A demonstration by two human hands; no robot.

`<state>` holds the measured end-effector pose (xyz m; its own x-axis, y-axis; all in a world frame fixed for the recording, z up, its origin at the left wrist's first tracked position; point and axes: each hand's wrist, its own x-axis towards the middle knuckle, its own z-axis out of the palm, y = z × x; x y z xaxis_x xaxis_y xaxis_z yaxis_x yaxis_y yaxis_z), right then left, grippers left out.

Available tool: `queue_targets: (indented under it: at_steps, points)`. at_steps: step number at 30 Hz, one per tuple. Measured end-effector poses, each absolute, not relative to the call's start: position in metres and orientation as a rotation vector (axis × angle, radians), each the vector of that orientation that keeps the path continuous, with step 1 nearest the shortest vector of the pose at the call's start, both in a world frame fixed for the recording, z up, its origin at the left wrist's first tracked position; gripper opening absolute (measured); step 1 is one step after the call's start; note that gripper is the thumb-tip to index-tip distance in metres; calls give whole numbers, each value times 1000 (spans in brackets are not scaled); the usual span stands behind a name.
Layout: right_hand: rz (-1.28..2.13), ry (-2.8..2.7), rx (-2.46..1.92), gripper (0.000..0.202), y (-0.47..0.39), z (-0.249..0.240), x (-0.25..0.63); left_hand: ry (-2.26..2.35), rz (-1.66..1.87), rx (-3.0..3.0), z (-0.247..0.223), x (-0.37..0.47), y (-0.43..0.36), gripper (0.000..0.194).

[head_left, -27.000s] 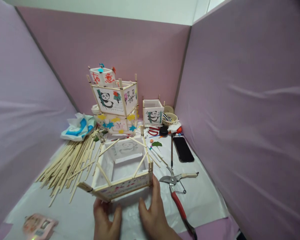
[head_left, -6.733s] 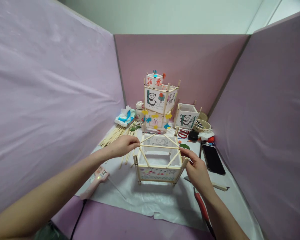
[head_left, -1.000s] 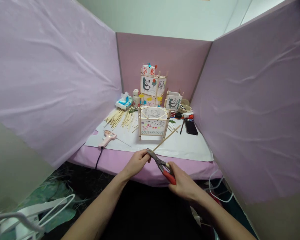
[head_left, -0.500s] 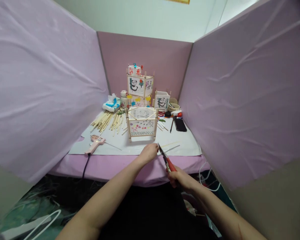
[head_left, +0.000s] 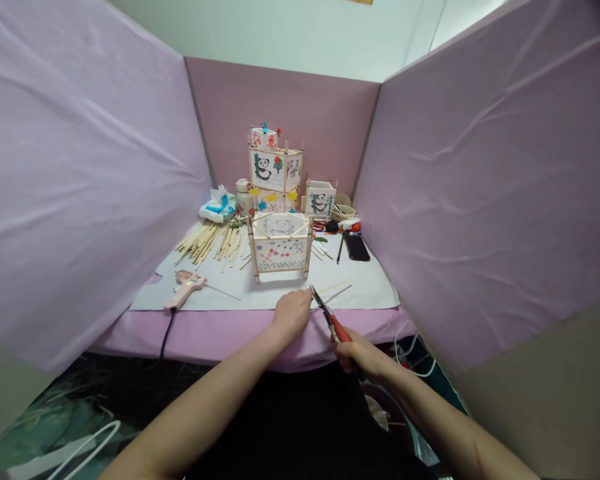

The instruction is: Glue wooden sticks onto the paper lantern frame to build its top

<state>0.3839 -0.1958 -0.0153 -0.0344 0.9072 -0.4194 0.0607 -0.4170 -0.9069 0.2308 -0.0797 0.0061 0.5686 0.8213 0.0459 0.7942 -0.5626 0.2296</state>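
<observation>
My right hand (head_left: 353,351) is wrapped round the handles of red-handled pruning shears (head_left: 336,325). The blades point up and left, their tips beside the fingers of my left hand (head_left: 293,312). Those fingers are pinched on a thin wooden stick (head_left: 334,287), which sticks out to the right past the blades, over the white sheet. Just beyond my hands stands a stick-framed lantern (head_left: 281,255) with drawn paper panels.
A pink hot glue gun (head_left: 187,288) lies left, near many loose sticks (head_left: 200,243). Behind are a stacked panda lantern (head_left: 269,171), a smaller lantern (head_left: 321,201), and a tissue pack (head_left: 219,205). A phone (head_left: 357,247) lies right. Pink partitions (head_left: 290,100) surround the table.
The blades appear to have closed somewhat beside my left fingers. The whole view has shifted slightly; the lanterns and glue gun have not visibly moved on the table.
</observation>
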Motion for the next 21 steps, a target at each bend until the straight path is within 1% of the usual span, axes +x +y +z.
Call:
queue_targets:
  at_steps: [6, 11, 13, 16, 18, 21]
  points:
    - [1496, -855, -1530, 23, -191, -21, 396, 1367, 243, 2611, -16, 227, -82, 26]
    - [1435, -931, -1495, 24, -194, -22, 403, 1409, 376, 2545, -30, 214, -75, 32]
    - [1284, -1004, -1571, 31, -190, -21, 408, 1428, 412, 2515, -33, 209, -71, 35]
    - [875, -1208, -1776, 42, -168, -15, 425, 1400, 481, 2478, -35, 202, -70, 35]
    - [646, -1354, -1965, 45, -146, -8, 442, 1335, 553, 2462, -36, 201, -71, 33]
    - [369, -1462, -2310, 57, -108, -2, 463, 1211, 646, 2471, -35, 206, -72, 30]
